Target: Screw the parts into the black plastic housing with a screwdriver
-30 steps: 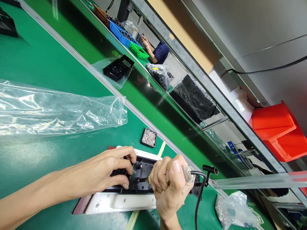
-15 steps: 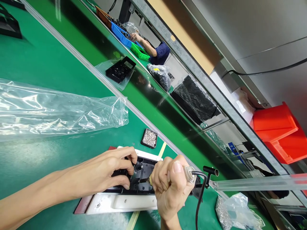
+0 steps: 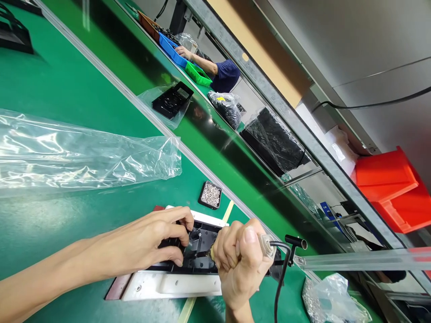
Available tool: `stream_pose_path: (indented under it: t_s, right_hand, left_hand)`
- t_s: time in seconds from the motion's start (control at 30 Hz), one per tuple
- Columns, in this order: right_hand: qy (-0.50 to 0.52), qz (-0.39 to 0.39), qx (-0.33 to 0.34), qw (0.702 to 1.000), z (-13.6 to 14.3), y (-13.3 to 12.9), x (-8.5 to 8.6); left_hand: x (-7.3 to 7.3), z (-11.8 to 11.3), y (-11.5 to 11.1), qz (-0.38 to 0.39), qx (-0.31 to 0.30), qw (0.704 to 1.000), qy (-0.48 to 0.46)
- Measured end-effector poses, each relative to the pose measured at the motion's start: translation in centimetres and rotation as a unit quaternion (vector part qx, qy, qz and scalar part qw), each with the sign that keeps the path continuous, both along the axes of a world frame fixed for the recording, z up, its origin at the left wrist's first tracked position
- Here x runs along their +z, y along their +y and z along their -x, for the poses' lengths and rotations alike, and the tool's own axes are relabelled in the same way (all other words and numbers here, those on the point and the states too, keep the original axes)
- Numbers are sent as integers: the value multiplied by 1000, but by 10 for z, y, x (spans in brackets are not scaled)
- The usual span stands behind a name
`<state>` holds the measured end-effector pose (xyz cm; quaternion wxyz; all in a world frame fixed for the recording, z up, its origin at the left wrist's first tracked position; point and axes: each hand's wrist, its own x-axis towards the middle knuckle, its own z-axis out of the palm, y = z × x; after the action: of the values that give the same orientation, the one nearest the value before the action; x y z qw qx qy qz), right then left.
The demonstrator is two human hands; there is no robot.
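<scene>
A person's right hand (image 3: 240, 260) holds a corded hand tool (image 3: 267, 246), fingers wrapped tightly around its grip, the shaft pointing into a black plastic housing (image 3: 204, 237). The housing lies in a white fixture (image 3: 168, 287) on a green table (image 3: 74, 220). The left hand (image 3: 156, 237) arches over the housing's near-left end, fingers bent and spread (whether they grip it cannot be told). A small black tray (image 3: 209, 207) of metal pieces (image 3: 211, 194) sits just beyond the fixture; a clear plastic bag (image 3: 90, 154) stretches across the left. In the background, a co-worker's hand (image 3: 183, 52) is at a blue bin (image 3: 170, 51).
</scene>
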<state>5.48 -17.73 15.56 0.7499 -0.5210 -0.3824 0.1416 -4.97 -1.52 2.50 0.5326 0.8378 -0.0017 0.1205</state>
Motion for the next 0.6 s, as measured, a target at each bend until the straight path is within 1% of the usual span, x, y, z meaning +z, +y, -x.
stream_pose_path:
  t_s: [0.33, 0.6]
  right_hand:
    - [-1, -9, 5, 1000, 2, 1, 0]
    - [-9, -21, 13, 1000, 1, 0, -4]
  left_hand:
    - [0, 1, 1, 6, -10, 1000, 1]
    - [-2, 0, 2, 11, -13, 1000, 1]
